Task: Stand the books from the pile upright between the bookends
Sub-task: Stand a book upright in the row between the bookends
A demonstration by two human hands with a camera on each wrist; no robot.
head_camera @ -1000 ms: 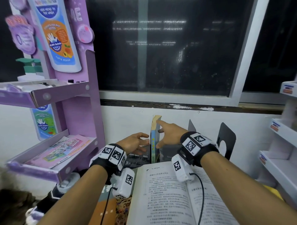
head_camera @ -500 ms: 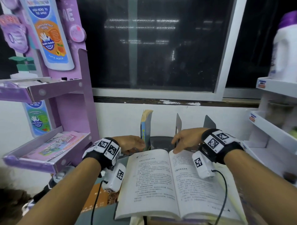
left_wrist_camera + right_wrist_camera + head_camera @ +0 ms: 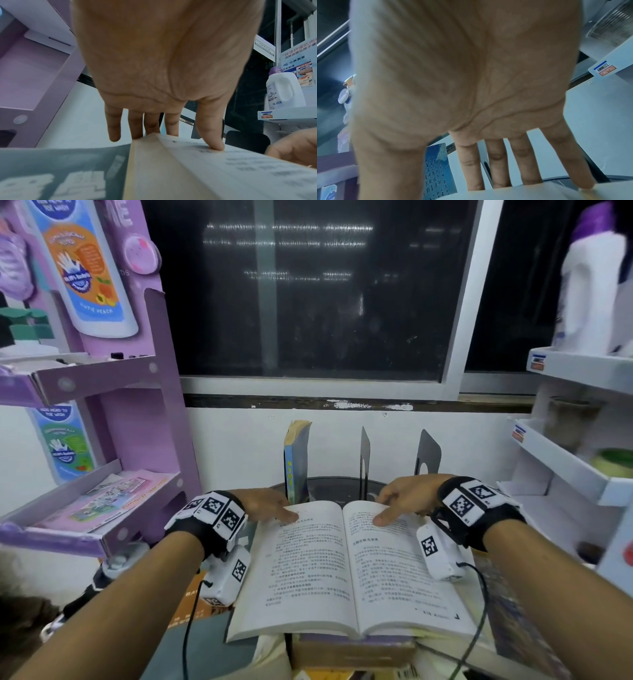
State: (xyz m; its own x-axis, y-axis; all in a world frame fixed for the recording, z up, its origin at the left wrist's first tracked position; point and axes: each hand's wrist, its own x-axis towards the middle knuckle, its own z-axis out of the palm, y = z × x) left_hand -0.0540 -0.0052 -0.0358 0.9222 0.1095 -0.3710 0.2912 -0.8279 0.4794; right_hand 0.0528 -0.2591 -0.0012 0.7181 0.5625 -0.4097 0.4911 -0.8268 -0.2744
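Touching the open book (image 3: 318, 570) at its far edge, left hand (image 3: 263, 503) and right hand (image 3: 407, 495) lie straight-fingered.

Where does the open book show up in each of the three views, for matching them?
Head: the open book lies flat, low centre.
Left wrist: the book fills the bottom, seen from its left edge.
Right wrist: only a pale strip of page along the bottom edge.
Shared landmark: the white rack with red-and-blue labels, at right in all.

both forearms reach forward, left hand (image 3: 263, 503) and right hand (image 3: 407, 498) palm-down with fingers (image 3: 529, 166) stretched out straight.
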